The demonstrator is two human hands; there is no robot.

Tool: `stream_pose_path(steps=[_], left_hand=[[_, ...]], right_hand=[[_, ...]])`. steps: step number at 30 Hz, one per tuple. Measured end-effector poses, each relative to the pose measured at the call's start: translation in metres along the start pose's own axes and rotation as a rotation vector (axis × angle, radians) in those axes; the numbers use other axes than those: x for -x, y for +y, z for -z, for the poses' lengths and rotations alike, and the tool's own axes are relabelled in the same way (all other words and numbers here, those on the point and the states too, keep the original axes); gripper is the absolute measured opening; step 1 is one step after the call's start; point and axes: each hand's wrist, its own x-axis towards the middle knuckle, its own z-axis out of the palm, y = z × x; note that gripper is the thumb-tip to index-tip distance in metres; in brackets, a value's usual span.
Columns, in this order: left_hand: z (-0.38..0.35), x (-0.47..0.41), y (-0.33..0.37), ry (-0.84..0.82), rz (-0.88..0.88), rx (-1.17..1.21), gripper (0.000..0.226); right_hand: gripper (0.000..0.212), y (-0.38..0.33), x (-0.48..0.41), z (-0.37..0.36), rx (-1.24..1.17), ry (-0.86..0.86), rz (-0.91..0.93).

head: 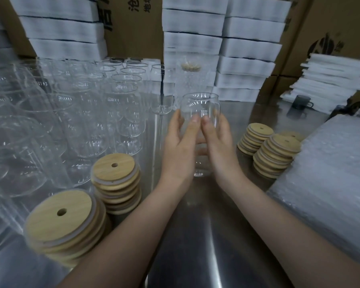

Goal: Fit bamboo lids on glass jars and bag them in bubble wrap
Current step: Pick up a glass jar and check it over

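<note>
A clear glass jar [200, 104] without a lid stands upright at the middle of the steel table. My left hand [180, 148] grips its left side and my right hand [218, 146] grips its right side, thumbs on the near wall. Stacks of round bamboo lids with a straw hole sit at near left [60, 223], beside it [114, 173], and at right [275, 154], [256, 136]. A pile of bubble wrap bags [328, 175] lies at right. A wrapped jar with a lid [190, 80] stands behind the held jar.
Many open glass jars [87, 113] crowd the table's left half. White foam packs [245, 46] and cardboard boxes [133, 28] are stacked along the back. A dark mug [302, 101] and foam sheets [333, 80] sit at back right. Bare steel [195, 235] runs between my forearms.
</note>
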Motion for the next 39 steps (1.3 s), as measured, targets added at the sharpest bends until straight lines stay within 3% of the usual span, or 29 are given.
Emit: stream_pose_path(steps=[2,5,8,14,19,24,28,31,33,35,37,39], left_hand=[[-0.002,0.003,0.000,0.009,0.014,-0.036,0.082],[-0.002,0.006,0.000,0.054,-0.021,-0.061,0.078],[0.001,0.005,-0.001,0.105,-0.077,-0.082,0.075],[0.004,-0.001,0.000,0.093,-0.079,-0.062,0.062],[0.006,-0.002,-0.002,0.051,0.014,0.145,0.045],[0.004,-0.004,-0.005,0.005,0.044,0.163,0.069],[0.008,-0.008,-0.010,0.047,-0.106,0.069,0.038],[0.011,-0.012,-0.011,0.150,-0.113,0.095,0.036],[0.008,-0.009,-0.006,0.130,-0.041,0.123,0.035],[0.002,-0.003,-0.001,0.089,0.006,0.098,0.047],[-0.003,0.004,0.000,0.082,-0.025,0.006,0.076],[-0.004,0.009,0.000,0.096,-0.085,-0.089,0.094]], right_hand=[[0.076,0.000,0.003,-0.004,0.087,0.021,0.062],[0.043,0.002,0.005,-0.005,0.212,0.048,0.134],[0.018,-0.002,0.002,-0.006,0.102,0.037,0.115],[0.039,-0.009,-0.007,-0.001,0.066,0.001,-0.051],[0.044,-0.012,-0.014,0.012,-0.029,-0.073,-0.191],[0.054,-0.013,-0.013,0.015,-0.167,-0.218,-0.245],[0.049,-0.013,-0.011,0.016,-0.314,-0.345,-0.349],[0.059,-0.013,-0.008,0.015,-0.306,-0.405,-0.343],[0.056,-0.011,-0.006,0.012,-0.258,-0.336,-0.278],[0.057,-0.011,-0.002,0.005,-0.128,-0.205,-0.160],[0.076,-0.009,0.001,0.000,-0.009,-0.125,-0.042],[0.073,-0.007,0.002,-0.003,0.023,-0.089,0.030]])
